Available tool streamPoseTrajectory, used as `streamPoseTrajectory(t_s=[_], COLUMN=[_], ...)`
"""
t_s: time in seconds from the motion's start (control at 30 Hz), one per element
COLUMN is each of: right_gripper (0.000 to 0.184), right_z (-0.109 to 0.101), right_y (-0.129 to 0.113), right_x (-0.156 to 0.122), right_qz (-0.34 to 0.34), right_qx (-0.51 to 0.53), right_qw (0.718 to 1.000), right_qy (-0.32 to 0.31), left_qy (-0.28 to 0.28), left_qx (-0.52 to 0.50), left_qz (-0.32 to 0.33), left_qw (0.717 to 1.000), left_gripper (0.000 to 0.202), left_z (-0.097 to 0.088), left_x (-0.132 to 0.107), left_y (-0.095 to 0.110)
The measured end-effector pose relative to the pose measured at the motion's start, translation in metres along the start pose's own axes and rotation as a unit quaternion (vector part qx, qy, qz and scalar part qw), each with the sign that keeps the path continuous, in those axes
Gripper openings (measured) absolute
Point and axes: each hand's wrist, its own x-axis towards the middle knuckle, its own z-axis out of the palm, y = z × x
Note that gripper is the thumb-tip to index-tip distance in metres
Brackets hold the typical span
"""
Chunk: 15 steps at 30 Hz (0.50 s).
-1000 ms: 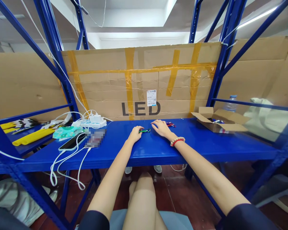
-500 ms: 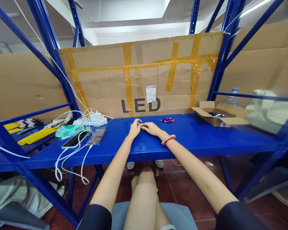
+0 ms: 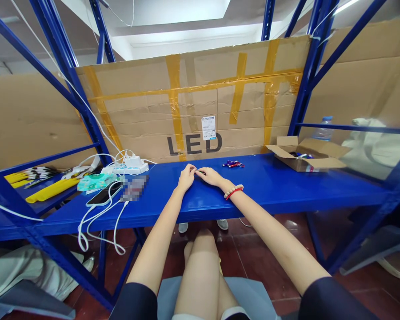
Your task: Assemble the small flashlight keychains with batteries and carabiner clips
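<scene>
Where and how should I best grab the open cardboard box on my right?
Take the box by its lower walls, probably coming from the front: it stands upright, the flaps splay outward and may bend, and the blue bar behind would likely hinder reaching from the back.

A pile (image 3: 233, 164) lies on the table (image 3: 273, 180), phone (image 3: 102, 195) left, box (image 3: 302, 166) right, cardboard (image 3: 200, 106) behind.

Dark-screened phone (image 3: 102, 196) near white power strip (image 3: 137, 168), taped cardboard panel (image 3: 143, 122) behind.
</scene>
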Motion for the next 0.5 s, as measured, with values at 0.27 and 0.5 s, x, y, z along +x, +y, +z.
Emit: streamPoseTrajectory(t_s=[0.27, 0.5], right_gripper=[0.045, 0.061], right_z=[0.000, -0.001], right_y=[0.007, 0.009], right_x=[0.002, 0.004], right_qz=[-0.015, 0.014], right_qx=[0.050, 0.095], right_qw=[0.998, 0.995], right_qy=[0.018, 0.013], left_qy=[-0.001, 0.029], left_qx=[-0.014, -0.105], left_qz=[0.009, -0.047], left_qw=[1.000, 0.993], left_gripper=[0.012, 0.009], left_z=[-0.003, -0.003], left_x=[-0.002, 0.001], left_y=[0.006, 0.012])
